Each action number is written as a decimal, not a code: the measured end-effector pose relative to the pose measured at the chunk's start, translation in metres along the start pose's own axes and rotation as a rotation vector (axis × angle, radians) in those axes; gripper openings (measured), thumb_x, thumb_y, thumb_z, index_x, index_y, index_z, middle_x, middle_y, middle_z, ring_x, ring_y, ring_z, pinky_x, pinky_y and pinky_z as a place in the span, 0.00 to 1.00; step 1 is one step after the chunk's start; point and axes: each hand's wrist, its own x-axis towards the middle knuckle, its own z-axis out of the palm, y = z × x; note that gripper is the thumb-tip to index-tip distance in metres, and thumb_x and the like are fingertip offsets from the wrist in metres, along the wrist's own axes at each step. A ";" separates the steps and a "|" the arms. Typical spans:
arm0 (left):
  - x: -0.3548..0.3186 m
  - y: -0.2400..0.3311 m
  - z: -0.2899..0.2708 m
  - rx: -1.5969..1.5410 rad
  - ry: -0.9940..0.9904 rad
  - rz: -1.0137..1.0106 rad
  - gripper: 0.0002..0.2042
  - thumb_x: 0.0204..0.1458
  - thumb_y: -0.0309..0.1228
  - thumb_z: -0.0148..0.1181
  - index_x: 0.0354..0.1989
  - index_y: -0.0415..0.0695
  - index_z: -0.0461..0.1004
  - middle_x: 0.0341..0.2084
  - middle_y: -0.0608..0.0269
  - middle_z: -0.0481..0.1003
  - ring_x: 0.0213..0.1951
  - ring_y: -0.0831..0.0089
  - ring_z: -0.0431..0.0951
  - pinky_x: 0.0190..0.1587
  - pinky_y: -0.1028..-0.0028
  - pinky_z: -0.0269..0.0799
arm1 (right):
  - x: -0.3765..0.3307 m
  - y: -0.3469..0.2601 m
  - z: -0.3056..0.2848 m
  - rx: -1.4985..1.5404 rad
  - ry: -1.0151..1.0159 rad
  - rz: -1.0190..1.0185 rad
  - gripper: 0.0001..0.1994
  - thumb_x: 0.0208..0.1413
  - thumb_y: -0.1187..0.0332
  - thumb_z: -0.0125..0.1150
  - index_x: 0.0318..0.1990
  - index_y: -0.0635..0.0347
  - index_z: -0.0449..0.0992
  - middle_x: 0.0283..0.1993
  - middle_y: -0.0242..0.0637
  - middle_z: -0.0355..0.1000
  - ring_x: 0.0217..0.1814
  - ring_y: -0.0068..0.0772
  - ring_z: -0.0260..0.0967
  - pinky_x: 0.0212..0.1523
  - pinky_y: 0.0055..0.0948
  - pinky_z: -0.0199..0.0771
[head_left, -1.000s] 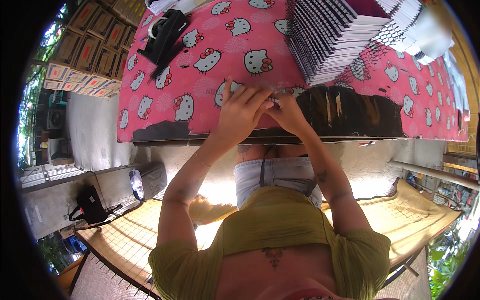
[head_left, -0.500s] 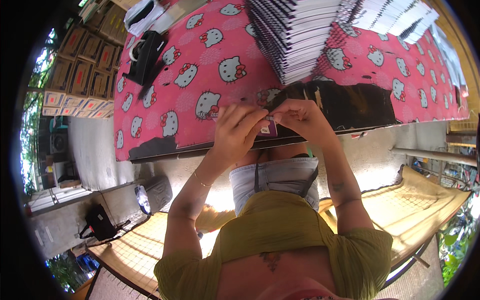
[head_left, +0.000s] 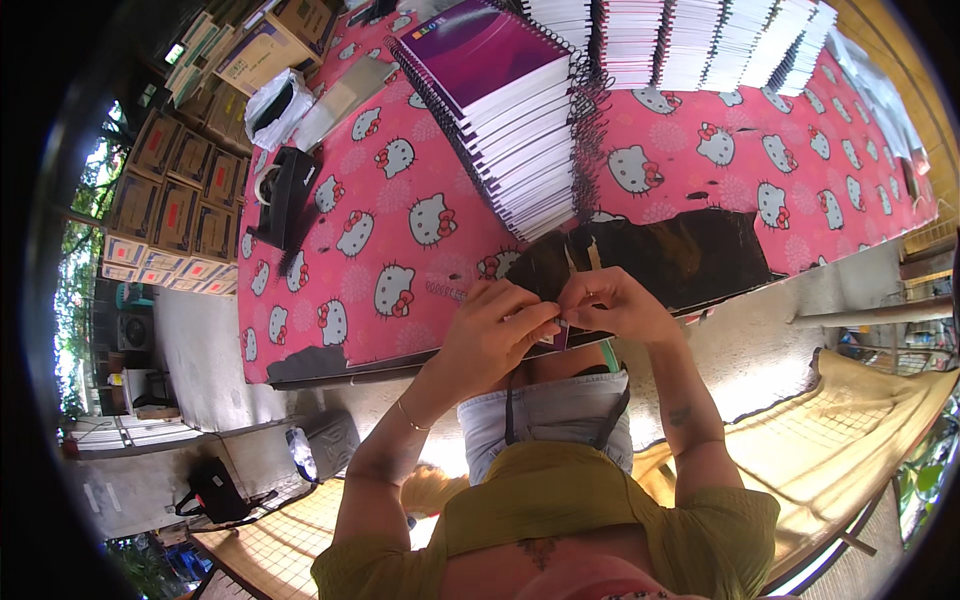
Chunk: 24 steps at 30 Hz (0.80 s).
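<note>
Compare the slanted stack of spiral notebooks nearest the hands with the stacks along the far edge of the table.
The near notebook stack leans in a fanned slant and shows a purple cover on top; the far stacks stand side by side in a row, showing mostly white page edges. The near stack reaches toward the left hand and right hand; the far stacks sit well away from both. Both are spiral-bound and rest on the pink cartoon-cat tablecloth.

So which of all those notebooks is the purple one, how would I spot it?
Start at the pink cartoon-cat tablecloth covering the table. A slanted pile of spiral-bound notebooks fans across its middle, beyond the left hand and right hand. The purple notebook lies on top of that pile: only its cover shows, the others show just white page edges.
</note>
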 end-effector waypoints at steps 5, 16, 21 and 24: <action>0.019 0.013 -0.003 0.113 -0.037 0.015 0.11 0.45 0.28 0.67 0.38 0.43 0.77 0.29 0.65 0.72 0.31 0.64 0.72 0.34 0.66 0.69 | 0.003 0.000 0.003 -0.196 0.164 -0.094 0.02 0.49 0.80 0.58 0.30 0.66 0.73 0.30 0.31 0.72 0.33 0.18 0.69 0.34 0.21 0.69; 0.026 0.017 -0.006 0.189 0.043 -0.008 0.09 0.49 0.26 0.64 0.38 0.41 0.74 0.27 0.63 0.69 0.31 0.62 0.72 0.34 0.64 0.67 | 0.000 -0.018 0.030 -0.582 0.495 -0.379 0.06 0.49 0.79 0.61 0.35 0.63 0.76 0.33 0.40 0.75 0.32 0.36 0.74 0.33 0.29 0.73; 0.014 0.013 -0.009 0.095 0.165 -0.133 0.08 0.51 0.27 0.64 0.38 0.40 0.76 0.28 0.58 0.73 0.29 0.58 0.73 0.32 0.62 0.68 | -0.002 -0.013 0.050 -0.552 0.491 -0.387 0.11 0.52 0.76 0.63 0.44 0.63 0.78 0.38 0.43 0.77 0.38 0.39 0.77 0.38 0.31 0.75; 0.003 0.013 -0.013 -0.042 0.127 -0.199 0.08 0.51 0.26 0.64 0.39 0.39 0.76 0.29 0.57 0.74 0.30 0.57 0.73 0.33 0.63 0.68 | -0.004 -0.007 0.051 -0.647 0.472 -0.411 0.12 0.52 0.75 0.64 0.45 0.62 0.78 0.39 0.43 0.77 0.39 0.41 0.77 0.38 0.31 0.75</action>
